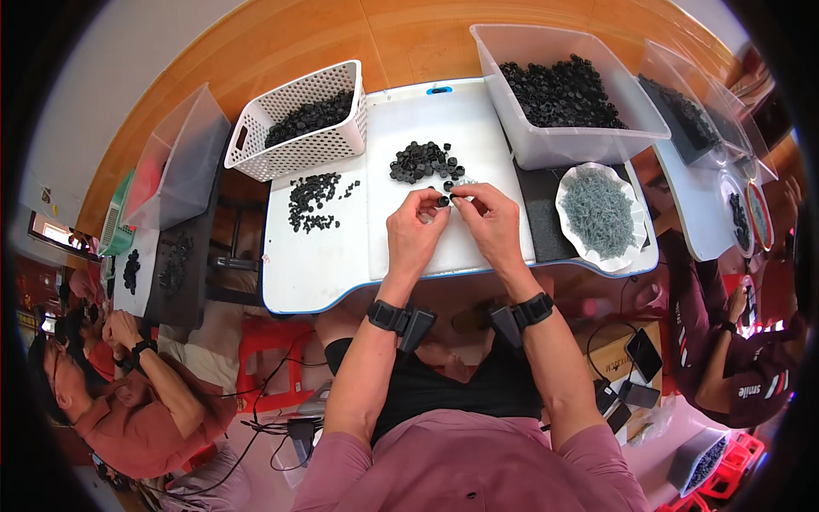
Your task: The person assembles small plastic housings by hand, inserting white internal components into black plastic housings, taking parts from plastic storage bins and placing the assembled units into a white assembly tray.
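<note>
My left hand (416,225) is closed, thumb and fingers pinching a small black round part (443,201). Beside it, my right hand (490,220) is pinched shut with its fingertips almost touching the left's; whatever it grips is too small and covered to name. Just beyond the fingertips sits a loose black piece (448,186). Farther up the white work surface (409,111) is a heap of black cap-like parts (420,162). Smaller black parts (311,200) lie scattered to the left.
A white perforated basket (317,154) and a clear bin (589,147), both holding black parts, stand at the back. A scalloped white dish (607,264) of thin greyish pieces rests at the right. Other people sit at tables on both sides. Cables (256,418) trail on the left.
</note>
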`<state>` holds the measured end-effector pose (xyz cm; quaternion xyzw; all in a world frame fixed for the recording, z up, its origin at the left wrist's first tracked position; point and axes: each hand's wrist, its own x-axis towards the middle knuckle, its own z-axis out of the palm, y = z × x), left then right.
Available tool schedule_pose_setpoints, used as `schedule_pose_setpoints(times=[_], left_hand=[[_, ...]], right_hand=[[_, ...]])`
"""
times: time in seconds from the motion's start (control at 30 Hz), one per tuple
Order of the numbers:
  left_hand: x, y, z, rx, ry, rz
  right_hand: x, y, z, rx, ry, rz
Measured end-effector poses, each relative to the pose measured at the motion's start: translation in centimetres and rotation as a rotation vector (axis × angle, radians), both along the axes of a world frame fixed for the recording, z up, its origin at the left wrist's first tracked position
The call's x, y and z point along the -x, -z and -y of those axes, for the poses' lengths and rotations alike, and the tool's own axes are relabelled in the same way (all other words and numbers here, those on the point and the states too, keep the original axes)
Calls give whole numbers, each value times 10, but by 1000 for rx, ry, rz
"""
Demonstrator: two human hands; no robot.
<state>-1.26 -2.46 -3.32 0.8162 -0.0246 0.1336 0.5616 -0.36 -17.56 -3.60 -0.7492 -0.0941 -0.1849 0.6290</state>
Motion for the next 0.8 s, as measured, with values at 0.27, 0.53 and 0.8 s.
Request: schedule_pose_setpoints(times=[0.27, 0.53, 0.8], left_hand=[[0, 0, 1, -3, 4, 37], [1, -1, 1, -35, 2, 39], [2, -1, -3, -5, 30, 12]], right_hand=[[1, -5, -2, 52, -18, -47], [1, -3, -4, 82, -1, -20], [2, -2, -3, 42, 1, -46]])
